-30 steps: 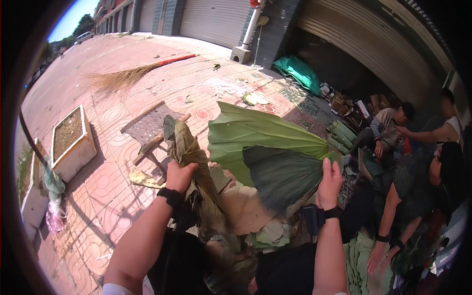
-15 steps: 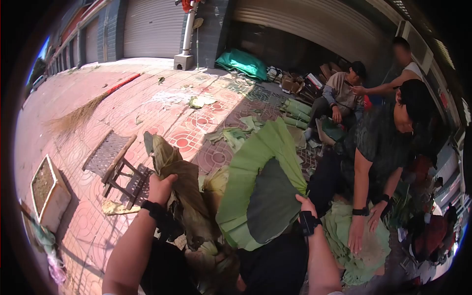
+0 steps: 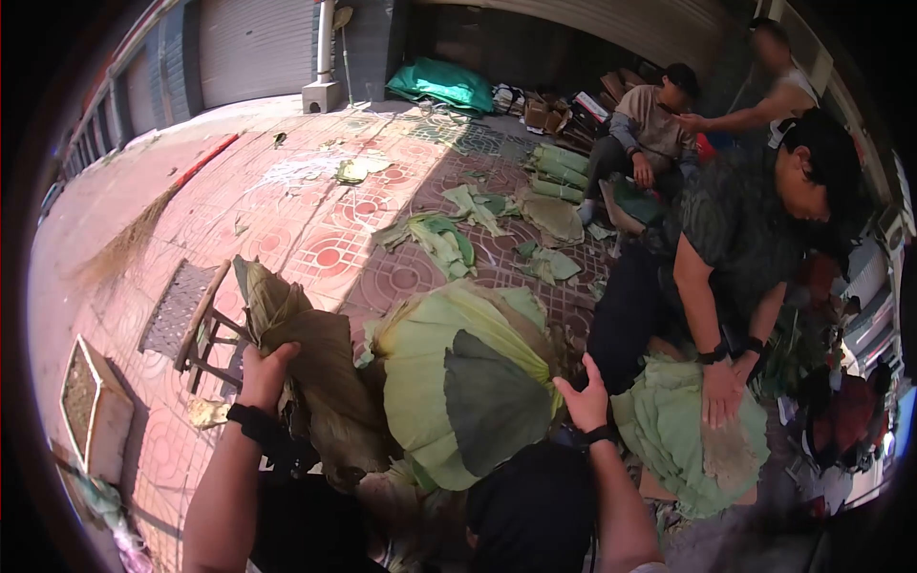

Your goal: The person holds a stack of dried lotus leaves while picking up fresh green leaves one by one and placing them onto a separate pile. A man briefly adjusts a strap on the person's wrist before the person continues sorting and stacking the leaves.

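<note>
My left hand (image 3: pixel 265 376) is closed round a bundle of brown, dried lotus leaves (image 3: pixel 330 382), which stands up and leans over my left leg. A large green lotus leaf (image 3: pixel 420 396), folded with a dark grey-green flap, lies spread over my lap to the right of the bundle. My right hand (image 3: pixel 585 396) is at the right edge of this leaf, thumb and fingers apart, with the thumb tip right at the leaf's gathered point.
To my right, a co-worker's hands (image 3: pixel 728 390) press on a stack of green leaves (image 3: pixel 659 420). Loose leaves (image 3: pixel 444 246) lie on the paving ahead. A small stool (image 3: pixel 181 306), a white planter box (image 3: pixel 100 420) and a broom (image 3: pixel 143 229) are on the left. Two more people are at the back right.
The green leaf has come down flatter over my lap. My right hand has opened at its edge. My left hand and the brown bundle have shifted left in view.
</note>
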A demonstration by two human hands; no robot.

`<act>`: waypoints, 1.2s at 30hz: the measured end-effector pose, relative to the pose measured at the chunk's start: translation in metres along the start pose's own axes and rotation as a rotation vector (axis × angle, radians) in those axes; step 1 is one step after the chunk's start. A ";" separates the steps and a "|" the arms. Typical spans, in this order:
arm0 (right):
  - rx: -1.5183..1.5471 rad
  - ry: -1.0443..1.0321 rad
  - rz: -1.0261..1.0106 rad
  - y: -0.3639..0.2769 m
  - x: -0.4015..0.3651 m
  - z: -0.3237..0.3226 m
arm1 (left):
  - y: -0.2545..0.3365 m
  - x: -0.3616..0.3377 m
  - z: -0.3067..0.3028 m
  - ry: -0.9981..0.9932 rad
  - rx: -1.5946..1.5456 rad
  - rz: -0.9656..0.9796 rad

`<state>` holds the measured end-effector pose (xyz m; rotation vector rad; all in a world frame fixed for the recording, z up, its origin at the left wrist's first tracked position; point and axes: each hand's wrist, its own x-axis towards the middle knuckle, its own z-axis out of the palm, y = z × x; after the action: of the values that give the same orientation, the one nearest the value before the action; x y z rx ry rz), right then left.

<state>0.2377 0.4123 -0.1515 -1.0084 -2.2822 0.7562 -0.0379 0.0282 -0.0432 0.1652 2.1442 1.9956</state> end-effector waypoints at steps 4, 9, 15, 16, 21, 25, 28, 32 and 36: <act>-0.262 -0.393 -0.039 -0.022 0.003 0.023 | 0.001 0.001 -0.003 -0.030 -0.010 -0.020; -0.261 -0.511 0.150 -0.042 0.005 0.030 | 0.021 -0.016 -0.006 -0.010 -0.002 -0.089; 0.509 -0.495 0.128 -0.106 0.023 -0.032 | 0.022 -0.021 -0.016 0.093 0.025 -0.106; 0.641 -0.529 0.111 -0.137 0.024 -0.048 | 0.006 -0.009 -0.022 0.056 0.046 -0.060; 0.536 -0.628 -0.161 -0.251 0.019 -0.039 | 0.031 -0.026 -0.011 -0.223 -0.080 0.064; 0.630 -0.935 -0.153 -0.326 -0.024 0.006 | 0.027 -0.041 0.015 -0.274 -0.055 0.288; 0.901 -1.118 0.053 -0.339 -0.038 0.020 | 0.040 -0.048 0.009 -0.249 -0.008 0.164; 1.133 -1.219 0.121 -0.324 -0.029 0.032 | 0.026 -0.036 -0.009 -0.273 -0.104 0.065; 1.095 -1.205 0.045 -0.326 -0.036 0.031 | 0.040 -0.046 -0.005 -0.387 -0.121 0.271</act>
<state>0.0809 0.1915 0.0366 0.0226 -1.9333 2.7168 0.0031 0.0161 0.0003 0.7895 1.8292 2.0173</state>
